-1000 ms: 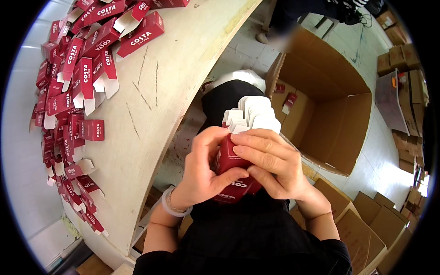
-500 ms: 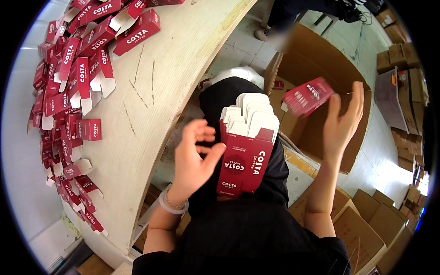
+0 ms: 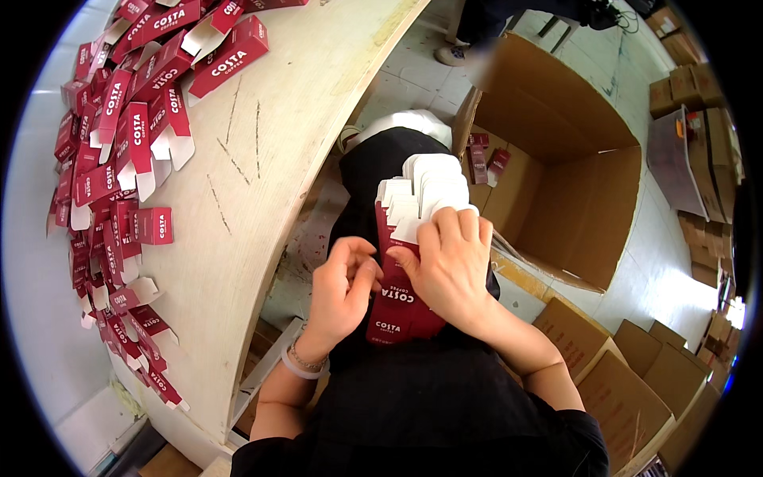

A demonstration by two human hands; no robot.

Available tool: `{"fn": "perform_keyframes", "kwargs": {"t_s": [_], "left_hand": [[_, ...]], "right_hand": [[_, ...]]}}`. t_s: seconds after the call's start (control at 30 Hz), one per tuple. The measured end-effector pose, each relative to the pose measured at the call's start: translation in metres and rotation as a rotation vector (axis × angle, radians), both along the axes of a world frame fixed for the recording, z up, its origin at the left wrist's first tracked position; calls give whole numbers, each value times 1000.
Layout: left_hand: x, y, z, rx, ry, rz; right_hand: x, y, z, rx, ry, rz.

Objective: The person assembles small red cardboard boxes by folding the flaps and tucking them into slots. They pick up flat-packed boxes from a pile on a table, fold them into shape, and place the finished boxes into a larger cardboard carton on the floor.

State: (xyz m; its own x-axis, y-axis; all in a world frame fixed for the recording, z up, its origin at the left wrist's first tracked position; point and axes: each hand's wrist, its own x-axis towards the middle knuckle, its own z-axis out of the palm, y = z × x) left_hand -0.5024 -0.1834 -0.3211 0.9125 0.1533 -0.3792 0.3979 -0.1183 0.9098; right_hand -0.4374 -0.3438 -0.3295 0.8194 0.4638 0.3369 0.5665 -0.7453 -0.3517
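- Swung back from beyond the carton stack's right side, the right hand (image 3: 453, 270) is now on the carton stack (image 3: 405, 306); half a second ago it was raised near a red carton in mid-air.
- The carton stack lies on the person's black-clothed lap (image 3: 373, 159), flat cartons layered with a red printed face up.
- Its long axis runs from the person's waist outward, the far end leaning slightly right; the white flaps (image 3: 433, 179) point away from the body, the red end toward it.
- Right hand: fingers bent over the stack's far right part, thumb on the red face; I cannot tell whether it has pinched a carton.
- Left hand (image 3: 343, 290): loosely curled just beside the stack's left edge, nothing visible in it; I cannot tell whether its fingertips touch the stack.
- Right of the stack and farther out stands an open cardboard box (image 3: 592, 191), with small red cartons (image 3: 477, 165) lying inside.
- Left of the stack is the pale table (image 3: 214, 318), bearing a heap of red boxes (image 3: 131, 143) that point many ways, several with white flaps open.
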Motion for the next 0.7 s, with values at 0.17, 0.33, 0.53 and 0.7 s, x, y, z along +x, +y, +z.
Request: {"fn": "perform_keyframes", "kwargs": {"t_s": [0.17, 0.33, 0.53, 0.7], "left_hand": [[-12, 9, 5, 14, -125, -101], [11, 2, 41, -964, 117, -417], [18, -3, 34, -484, -39, -393], [14, -16, 31, -617, -382, -44]], "right_hand": [[-6, -11, 12, 203, -37, 40], [7, 2, 52, 533, -282, 191], [32, -9, 57, 741, -28, 279], [24, -10, 44, 869, 1, 327]]}}
